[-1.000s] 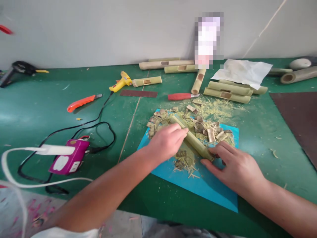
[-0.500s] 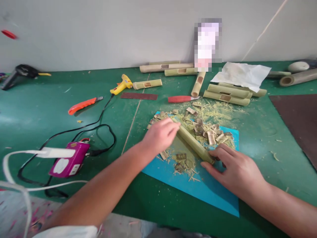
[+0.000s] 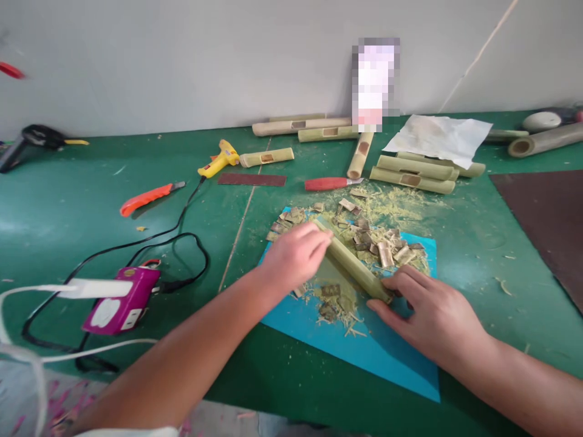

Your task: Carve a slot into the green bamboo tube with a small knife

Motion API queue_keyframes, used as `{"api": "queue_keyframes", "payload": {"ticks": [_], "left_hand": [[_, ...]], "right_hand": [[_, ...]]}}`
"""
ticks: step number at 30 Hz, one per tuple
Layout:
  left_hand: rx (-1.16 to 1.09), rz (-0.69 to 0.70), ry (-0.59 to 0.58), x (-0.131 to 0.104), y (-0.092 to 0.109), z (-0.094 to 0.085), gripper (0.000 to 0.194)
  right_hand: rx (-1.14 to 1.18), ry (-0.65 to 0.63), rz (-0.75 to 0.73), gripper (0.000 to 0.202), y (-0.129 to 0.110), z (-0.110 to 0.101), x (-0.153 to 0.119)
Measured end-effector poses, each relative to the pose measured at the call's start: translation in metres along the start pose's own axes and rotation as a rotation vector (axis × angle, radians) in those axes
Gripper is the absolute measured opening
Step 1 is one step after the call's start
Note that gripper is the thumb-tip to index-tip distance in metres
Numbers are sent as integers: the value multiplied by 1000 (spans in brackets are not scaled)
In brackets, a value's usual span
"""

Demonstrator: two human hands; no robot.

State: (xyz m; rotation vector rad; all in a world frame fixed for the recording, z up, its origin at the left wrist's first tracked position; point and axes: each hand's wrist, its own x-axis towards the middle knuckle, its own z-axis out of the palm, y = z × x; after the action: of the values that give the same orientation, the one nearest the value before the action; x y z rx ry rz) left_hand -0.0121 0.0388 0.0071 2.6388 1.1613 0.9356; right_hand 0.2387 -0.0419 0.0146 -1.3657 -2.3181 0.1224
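A green bamboo tube lies slantwise between my hands, over a blue sheet. My left hand is closed around its far end, fingers bent over the top. At the near end my right hand grips the tube between thumb and fingers. Bamboo chips and pale shavings lie on the sheet on both sides of the tube. Beyond the sheet rests a red-handled knife. The underside of the tube is hidden.
Notched bamboo tubes lie along the back, some under white paper. To the left are a yellow glue gun, an orange cutter and a purple power adapter with cords. A brown sheet lies at right.
The whole view has shifted slightly, so things on the table appear a little further left. Both hands keep their hold on the bamboo tube, with hardly any movement.
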Motion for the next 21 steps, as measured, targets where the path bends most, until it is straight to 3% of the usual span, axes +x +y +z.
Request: {"api": "queue_keyframes", "payload": {"ticks": [3, 7, 10, 14, 18, 21], "left_hand": [[50, -31, 47, 1, -2, -1, 19], [-40, 20, -24, 0, 1, 0, 21], [4, -20, 47, -1, 1, 1, 21], [-40, 11, 9, -1, -1, 0, 21], [-19, -41, 65, 1, 0, 0, 22], [-64, -21, -14, 0, 1, 0, 21]], "right_hand": [[-10, 3, -3, 24, 0, 0, -1], [-8, 16, -11, 25, 0, 1, -1], [-16, 11, 0, 25, 0, 1, 0], [-15, 0, -1, 26, 0, 1, 0], [-29, -2, 4, 26, 1, 3, -1], [-22, 0, 4, 27, 1, 3, -1]]}}
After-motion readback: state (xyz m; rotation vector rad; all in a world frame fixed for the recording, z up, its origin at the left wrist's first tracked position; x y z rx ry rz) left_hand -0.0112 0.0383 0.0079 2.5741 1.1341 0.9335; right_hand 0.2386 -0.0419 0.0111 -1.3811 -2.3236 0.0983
